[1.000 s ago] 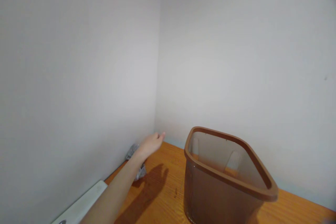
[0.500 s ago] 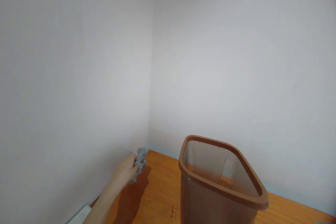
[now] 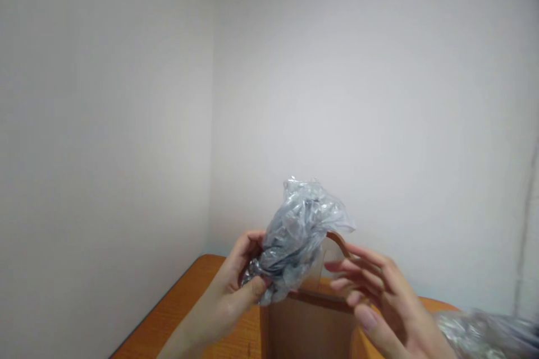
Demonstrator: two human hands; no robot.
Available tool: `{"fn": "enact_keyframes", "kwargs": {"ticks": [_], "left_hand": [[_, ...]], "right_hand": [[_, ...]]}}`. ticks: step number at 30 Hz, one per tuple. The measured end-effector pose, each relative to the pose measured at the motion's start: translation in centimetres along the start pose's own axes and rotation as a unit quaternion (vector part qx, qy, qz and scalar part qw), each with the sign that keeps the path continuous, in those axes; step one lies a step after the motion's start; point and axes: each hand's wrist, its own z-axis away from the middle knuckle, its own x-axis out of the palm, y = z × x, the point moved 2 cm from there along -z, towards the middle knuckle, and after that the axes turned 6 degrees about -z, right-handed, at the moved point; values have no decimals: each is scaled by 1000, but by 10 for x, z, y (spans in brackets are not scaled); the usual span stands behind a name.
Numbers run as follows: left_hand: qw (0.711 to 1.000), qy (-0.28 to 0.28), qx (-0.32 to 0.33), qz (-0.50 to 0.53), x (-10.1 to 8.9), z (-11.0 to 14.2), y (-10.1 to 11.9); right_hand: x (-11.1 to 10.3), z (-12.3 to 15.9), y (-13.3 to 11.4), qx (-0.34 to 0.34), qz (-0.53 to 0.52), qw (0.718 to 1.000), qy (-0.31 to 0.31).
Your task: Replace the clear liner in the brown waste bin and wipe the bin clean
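Note:
My left hand (image 3: 227, 291) is shut on the twisted lower end of a crumpled clear plastic bag (image 3: 295, 241), which has dark creases or contents showing through. My right hand (image 3: 383, 308) is open with its fingers spread, close to the bag's right side and apparently not touching it. Both hands are raised in front of a brown plastic waste bin (image 3: 307, 328). The bag and my hands hide most of its rim.
The bin stands on an orange wooden table (image 3: 185, 297) near the corner of two white walls (image 3: 315, 112). A blurred piece of clear plastic (image 3: 484, 334) is at the lower right edge of the view. A dark gap runs above the wall.
My left hand has lifted the bag from the corner up in front of the bin. My right hand has come into view, and the view has tilted upward.

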Motion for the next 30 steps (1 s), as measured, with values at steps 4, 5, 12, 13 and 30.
{"fn": "enact_keyframes", "kwargs": {"ticks": [4,5,12,13,30], "left_hand": [[998,-61,0,-4,17,-17,0],[998,-66,-4,-13,20,-21,0],[977,-48,-10,-207,15,-61,-11],[973,-51,-5,-225,12,-66,-13],[953,15,37,-300,25,-112,-29]], "right_hand": [[24,-37,-19,16,-103,995,1],[26,-45,-24,7,-110,994,3],[-12,-93,-42,-80,-6,994,71],[-18,-98,-42,-86,12,993,85],[-36,-114,4,-69,-79,985,137]]}}
